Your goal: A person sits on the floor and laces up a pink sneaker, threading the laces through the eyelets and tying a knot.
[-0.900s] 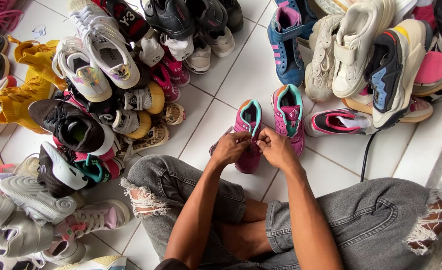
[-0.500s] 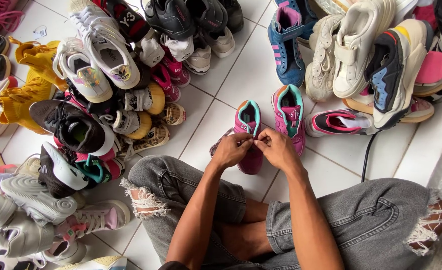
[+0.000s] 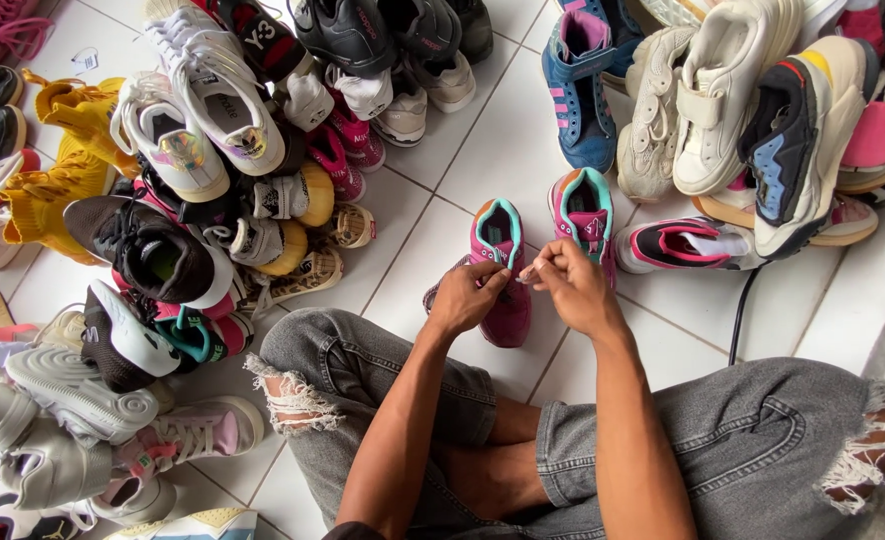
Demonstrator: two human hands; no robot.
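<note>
Lacing pink mesh sneaker with teal lining (image 3: 500, 262): left hand (image 3: 466, 296) and right hand (image 3: 575, 286) pinching pale lace ends (image 3: 530, 271) together above tongue, knot apparently unfinished; matching second sneaker (image 3: 584, 215) untouched alongside.

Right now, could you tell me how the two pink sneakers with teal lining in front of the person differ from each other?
The left pink sneaker is under both hands: the left hand rests on it and the right hand pinches its lace, while the right pink sneaker stands untouched. The left one sits nearer the person; the right one sits farther back, partly hidden behind the right hand. Both share pink uppers and teal lining, and stand upright on the white tiled floor.
</note>
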